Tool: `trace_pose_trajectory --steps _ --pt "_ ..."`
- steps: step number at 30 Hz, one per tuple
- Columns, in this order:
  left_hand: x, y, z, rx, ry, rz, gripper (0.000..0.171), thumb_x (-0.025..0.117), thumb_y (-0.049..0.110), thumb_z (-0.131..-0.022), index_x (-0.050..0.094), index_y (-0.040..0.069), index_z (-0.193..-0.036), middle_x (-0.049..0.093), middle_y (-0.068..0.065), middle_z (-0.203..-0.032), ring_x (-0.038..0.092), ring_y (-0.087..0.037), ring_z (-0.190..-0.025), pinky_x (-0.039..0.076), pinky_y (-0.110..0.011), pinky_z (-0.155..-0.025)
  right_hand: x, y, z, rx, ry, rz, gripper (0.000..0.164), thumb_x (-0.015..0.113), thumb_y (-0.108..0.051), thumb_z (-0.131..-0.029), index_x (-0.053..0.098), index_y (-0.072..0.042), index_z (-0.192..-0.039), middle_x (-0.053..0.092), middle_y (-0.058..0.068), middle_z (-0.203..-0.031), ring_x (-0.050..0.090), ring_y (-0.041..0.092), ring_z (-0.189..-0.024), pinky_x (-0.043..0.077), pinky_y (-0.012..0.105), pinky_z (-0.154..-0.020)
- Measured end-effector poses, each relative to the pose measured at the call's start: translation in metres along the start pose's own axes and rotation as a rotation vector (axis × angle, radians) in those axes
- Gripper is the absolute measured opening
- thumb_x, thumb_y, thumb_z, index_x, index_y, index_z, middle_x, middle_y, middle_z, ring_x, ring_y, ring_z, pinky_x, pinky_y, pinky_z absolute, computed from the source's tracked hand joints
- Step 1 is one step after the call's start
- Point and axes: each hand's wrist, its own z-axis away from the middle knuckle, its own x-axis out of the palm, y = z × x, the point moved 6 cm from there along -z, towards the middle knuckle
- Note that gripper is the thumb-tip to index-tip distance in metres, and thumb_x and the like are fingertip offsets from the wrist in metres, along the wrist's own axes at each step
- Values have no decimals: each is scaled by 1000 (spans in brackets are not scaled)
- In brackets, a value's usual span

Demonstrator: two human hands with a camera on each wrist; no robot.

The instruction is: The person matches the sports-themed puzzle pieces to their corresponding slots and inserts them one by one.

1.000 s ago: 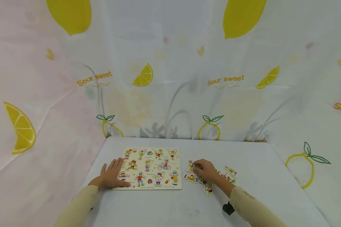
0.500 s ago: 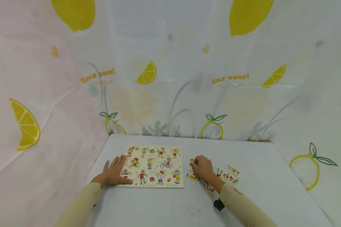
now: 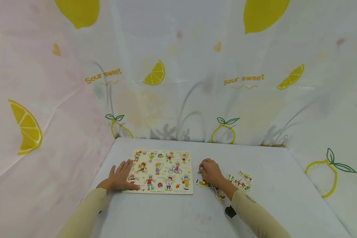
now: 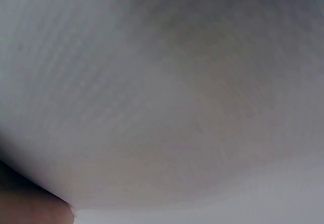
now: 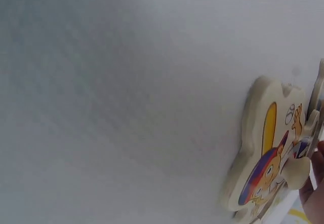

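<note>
My left hand (image 3: 119, 177) lies spread on the left edge of a wooden puzzle board (image 3: 166, 177) with pictures of children at sports. One of its fingertips (image 4: 35, 210) shows at the bottom of the left wrist view. Right of the board, my right hand (image 3: 212, 172) has curled fingers pinching a small wooden puzzle piece (image 3: 199, 172), mostly hidden beneath them. Another piece, a child in yellow and blue (image 3: 203, 183), lies just below that hand. The right wrist view shows a cutout piece with a capped child (image 5: 266, 168) and a round knob (image 5: 296, 172), close to the fingers (image 5: 316, 193).
More loose pieces lie right of the hand, among them a long one (image 3: 245, 177) and a child in red (image 3: 241, 183). Another piece (image 3: 220, 195) sits partly under the right wrist. A white cloth covers the table (image 3: 166, 215); lemon-printed fabric (image 3: 178, 99) surrounds it.
My right hand has shifted slightly left, its fingers closing over the piece that showed beside them earlier. My left hand stays on the board. The head view has tilted a little.
</note>
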Motion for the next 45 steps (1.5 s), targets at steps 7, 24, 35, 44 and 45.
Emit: trace_pose_trajectory --steps 7,24,35,44,45 --pt "-9 6 2 6 7 21 145 67 86 -60 6 -3 -157 7 -28 -163 1 -48 -150 -10 -71 -112 -1 6 -5 152 12 -75 8 74 -15 -87 71 -7 -85 65 12 -103 61 29 -94 50 49 -83" --pt "-8 5 6 25 31 5 141 69 83 -63 8 -4 -156 9 -28 -163 5 -48 -149 -5 -71 -113 5 -14 -29 220 13 -188 7 69 -12 -92 68 -5 -90 61 18 -123 58 35 -119 47 49 -102" --pt "7 -10 -3 28 79 -11 142 70 83 -61 12 -4 -156 12 -27 -163 8 -47 -149 -5 -71 -112 37 -47 -38 245 36 -275 7 70 -12 -90 70 -5 -91 60 16 -118 60 34 -111 48 50 -97" --pt "0 -1 4 41 50 -4 143 66 87 -61 9 -3 -157 10 -27 -163 5 -47 -150 -6 -71 -112 56 -94 -44 165 39 -299 6 70 -12 -91 70 -7 -91 61 15 -116 61 33 -101 50 51 -89" --pt "1 -2 4 39 49 -18 144 64 88 -61 8 -2 -157 9 -25 -164 5 -46 -150 -6 -71 -113 59 -97 -44 167 32 -300 6 70 -13 -91 70 -8 -91 60 14 -116 62 31 -99 51 50 -87"
